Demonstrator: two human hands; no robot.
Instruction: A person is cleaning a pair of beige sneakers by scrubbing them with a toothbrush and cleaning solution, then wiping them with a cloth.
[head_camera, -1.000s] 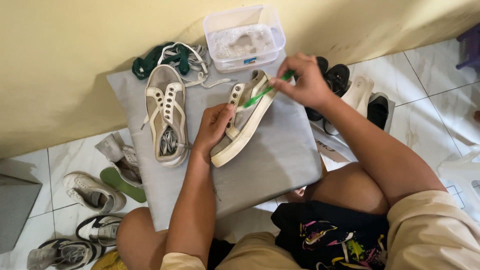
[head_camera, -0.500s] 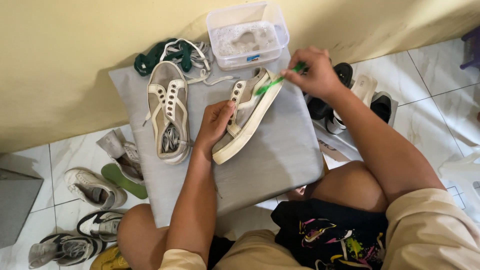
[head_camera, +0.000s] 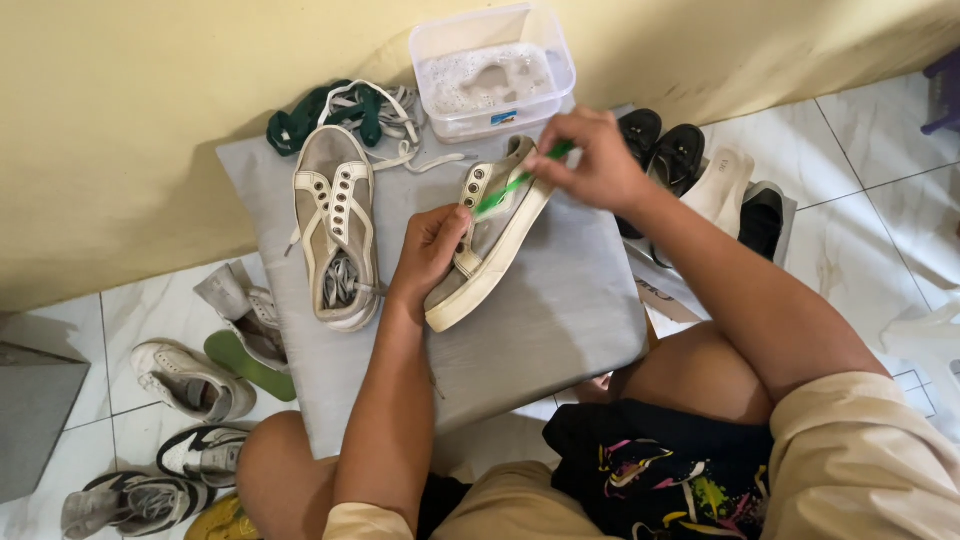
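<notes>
My left hand (head_camera: 428, 252) grips the canvas sneaker (head_camera: 490, 235); my right hand (head_camera: 598, 160), at two o'clock, pinches a green toothbrush (head_camera: 520, 180).

Bare grey mat (head_camera: 560, 320) lies free; soapy tub (head_camera: 493, 75) blocks behind.

a plain yellow wall (head_camera: 150, 130) meets a floor (head_camera: 850, 200) of glossy white marbled tiles with dark grout lines, evenly lit by soft daylight.
</notes>
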